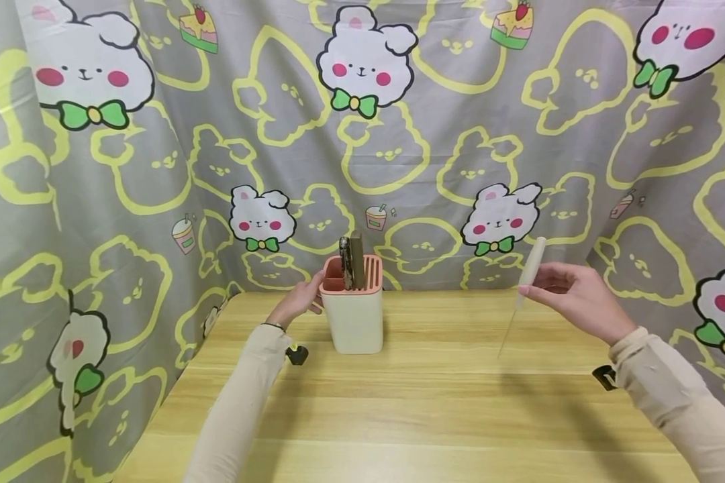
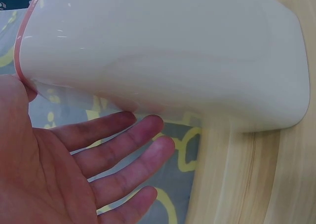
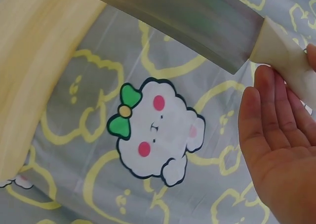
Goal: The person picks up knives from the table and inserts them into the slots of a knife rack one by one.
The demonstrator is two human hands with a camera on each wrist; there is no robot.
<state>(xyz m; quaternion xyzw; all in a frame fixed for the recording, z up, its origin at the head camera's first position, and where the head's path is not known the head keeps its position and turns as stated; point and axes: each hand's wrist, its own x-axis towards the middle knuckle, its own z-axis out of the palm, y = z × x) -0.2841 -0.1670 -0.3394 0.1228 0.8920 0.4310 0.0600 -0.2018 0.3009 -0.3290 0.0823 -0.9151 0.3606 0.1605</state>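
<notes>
A cream knife holder (image 1: 358,325) with a salmon-pink slotted top stands upright on the table. My left hand (image 1: 299,302) is at its left side, the thumb by the rim; in the left wrist view the fingers (image 2: 126,140) are nearly straight along the wall. Off to the right, my right hand (image 1: 570,295) pinches the pale handle of a kitchen knife (image 1: 530,268) between thumb and fingers. The wide blade (image 3: 197,26) shows in the right wrist view; from the head view it is edge-on, pointing down over the table.
Two handles rise from the holder: a mottled dark one (image 1: 346,261) and an olive-brown one (image 1: 358,261). The wood-grain table (image 1: 411,409) meets a grey cartoon-print curtain (image 1: 314,154) at its back and left. A dark wrist camera (image 1: 297,354) hangs by the left sleeve.
</notes>
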